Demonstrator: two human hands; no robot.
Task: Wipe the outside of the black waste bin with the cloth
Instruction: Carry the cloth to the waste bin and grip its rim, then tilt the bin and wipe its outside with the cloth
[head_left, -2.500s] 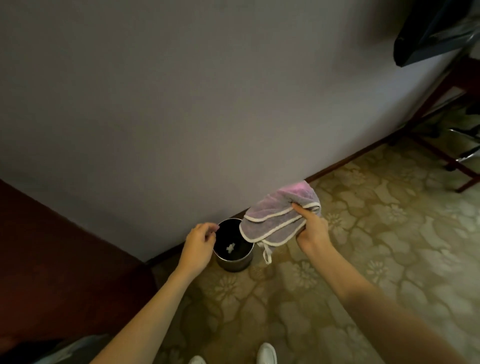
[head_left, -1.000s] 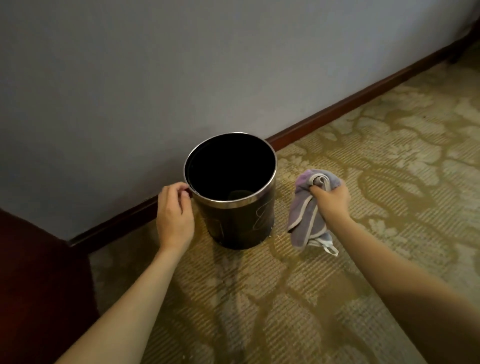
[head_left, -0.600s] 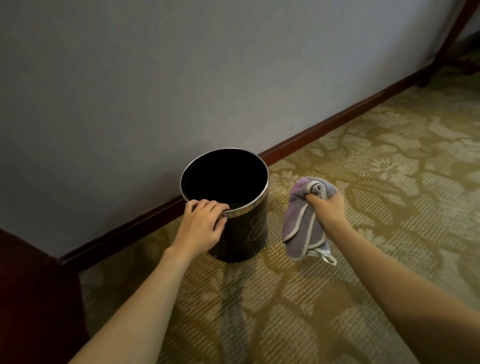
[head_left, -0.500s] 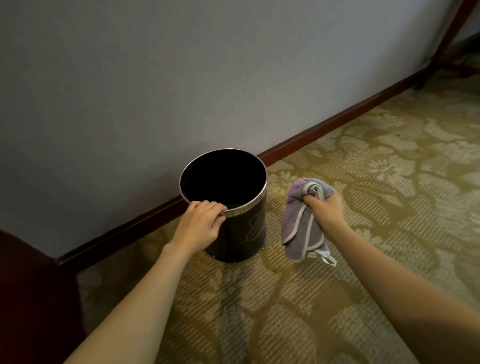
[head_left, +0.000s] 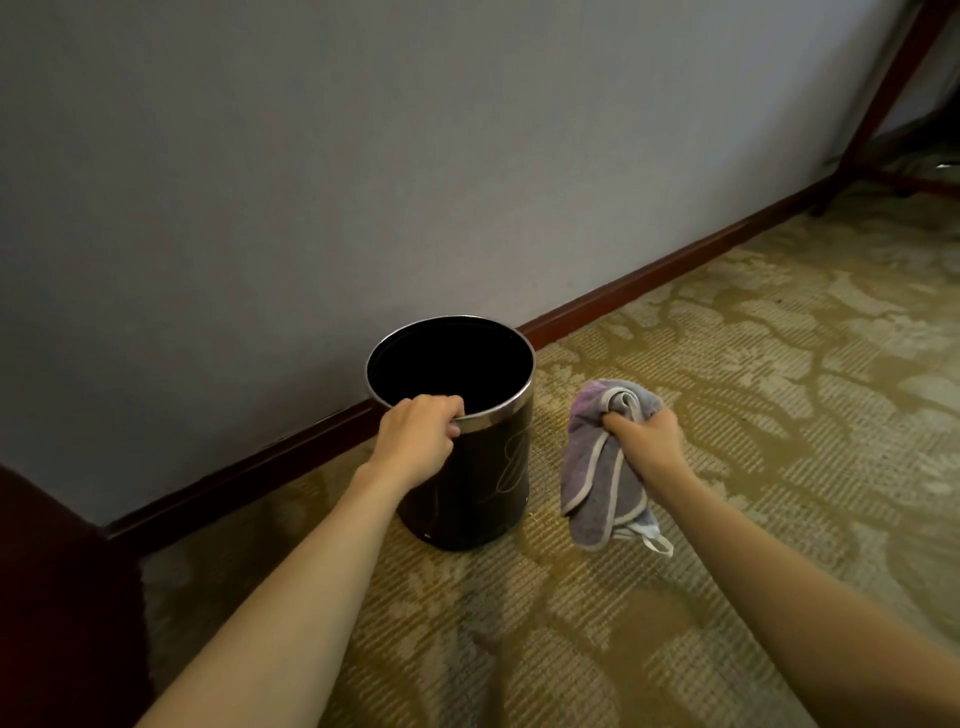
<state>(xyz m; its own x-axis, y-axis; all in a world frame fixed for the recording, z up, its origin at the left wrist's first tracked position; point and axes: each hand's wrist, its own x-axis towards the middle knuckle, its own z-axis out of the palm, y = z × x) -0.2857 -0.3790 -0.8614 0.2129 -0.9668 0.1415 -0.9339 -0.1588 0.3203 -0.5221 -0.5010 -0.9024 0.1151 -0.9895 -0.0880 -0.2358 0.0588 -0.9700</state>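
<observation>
a: our left hand (head_left: 415, 436) is curled over the black waste bin (head_left: 467, 483)'s rim and our right hand (head_left: 649, 439) is fisted around the cloth (head_left: 597, 483) just beside it. risk?

b: we think it could tip on this carpet (head_left: 727, 364) if we press sideways; the wall (head_left: 363, 156) is close behind.

One black waste bin (head_left: 467, 467) stands on the carpet (head_left: 727, 364). One cloth (head_left: 597, 467). Two hands: left hand (head_left: 415, 436), right hand (head_left: 649, 434).

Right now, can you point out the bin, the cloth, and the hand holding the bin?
black waste bin (head_left: 485, 478): head view, dark outer side wall.
cloth (head_left: 592, 473): head view, hanging purple fold.
left hand (head_left: 415, 436): head view, back of the hand.
</observation>
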